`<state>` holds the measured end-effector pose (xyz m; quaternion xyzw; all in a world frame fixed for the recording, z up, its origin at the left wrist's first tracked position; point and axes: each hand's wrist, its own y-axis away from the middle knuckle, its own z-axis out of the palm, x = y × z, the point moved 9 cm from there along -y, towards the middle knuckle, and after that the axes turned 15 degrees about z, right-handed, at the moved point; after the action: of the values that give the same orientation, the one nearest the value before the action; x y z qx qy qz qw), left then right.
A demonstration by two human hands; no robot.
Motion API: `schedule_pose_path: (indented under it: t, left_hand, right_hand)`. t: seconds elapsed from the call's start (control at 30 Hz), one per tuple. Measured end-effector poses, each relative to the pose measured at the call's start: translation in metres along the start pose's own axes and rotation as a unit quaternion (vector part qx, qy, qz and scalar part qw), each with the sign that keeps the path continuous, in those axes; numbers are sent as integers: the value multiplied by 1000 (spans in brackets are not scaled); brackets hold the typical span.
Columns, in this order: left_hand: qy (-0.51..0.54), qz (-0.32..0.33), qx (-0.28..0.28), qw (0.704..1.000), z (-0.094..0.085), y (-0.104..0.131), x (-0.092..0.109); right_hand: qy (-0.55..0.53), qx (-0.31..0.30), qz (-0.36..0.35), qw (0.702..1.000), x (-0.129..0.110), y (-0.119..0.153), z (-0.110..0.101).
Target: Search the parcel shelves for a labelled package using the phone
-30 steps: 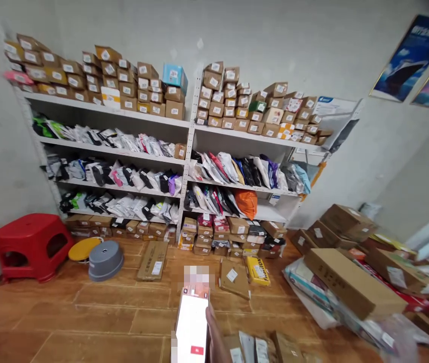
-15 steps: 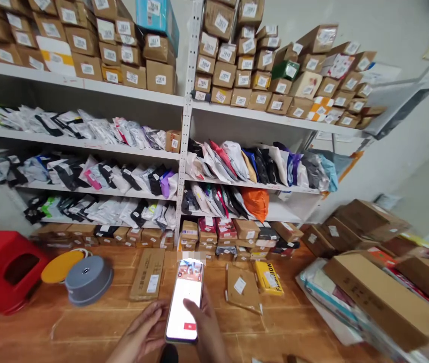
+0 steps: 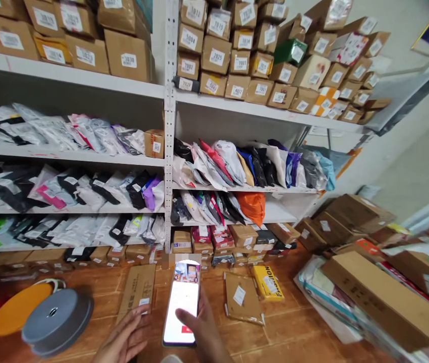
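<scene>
**Phone in hand before the parcel shelving**

The right hand (image 3: 202, 333) grips a phone (image 3: 182, 307) low in the near centre of the view: its fingers are wrapped behind the case and its thumb (image 3: 184, 318) lies across the lit screen, just above a red button near the bottom edge. The left hand (image 3: 123, 340) sits just left of the phone, fingers loosely apart and empty, its fingertips (image 3: 142, 311) near the phone's left edge; contact cannot be confirmed.

Beyond the phone, a flat brown carton (image 3: 137, 290) lies on the tiled floor (image 3: 286, 333), a second flat carton (image 3: 241, 297) lies to the right, and a yellow packet (image 3: 268, 282) lies just beside that one. A grey round stool (image 3: 56, 322) and an orange disc (image 3: 15, 308) rest at near left. Larger cartons (image 3: 384, 297) are heaped at right.

The far wall carries white shelving (image 3: 168, 131): labelled brown boxes (image 3: 216, 53) on top, soft mailer bags (image 3: 237, 164) in the middle tiers, small boxes at floor level.

Assessment: the step in hand appears to be operating the phone screen with the thumb. The next move likely calls for a short, steady thumb press on the red button, with the phone held level.
</scene>
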<state>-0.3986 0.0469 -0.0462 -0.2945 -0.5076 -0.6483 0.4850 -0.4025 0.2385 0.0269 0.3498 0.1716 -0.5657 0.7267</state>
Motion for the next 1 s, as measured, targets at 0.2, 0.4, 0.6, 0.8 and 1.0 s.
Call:
schedule_pose_path:
  t: [0.2, 0.4, 0.6, 0.8, 1.0]
  left_hand:
    - [-25, -44, -20, 999, 17, -34, 42]
    - [-69, -50, -90, 992, 6, -89, 58]
    - [-75, -35, -188, 979, 9, -136, 79]
    - [-23, 87, -300, 950, 76, -120, 120]
    - [10, 1, -257, 966, 65, -129, 94]
  right_hand:
    - [-101, 79, 49, 991, 2, -30, 2]
    - [-154, 16, 101, 983, -6, -59, 46]
    - [-176, 44, 99, 978, 1, -90, 67]
    - [-124, 13, 155, 980, 20, -111, 91]
    - [58, 181, -2, 982, 9, -105, 39]
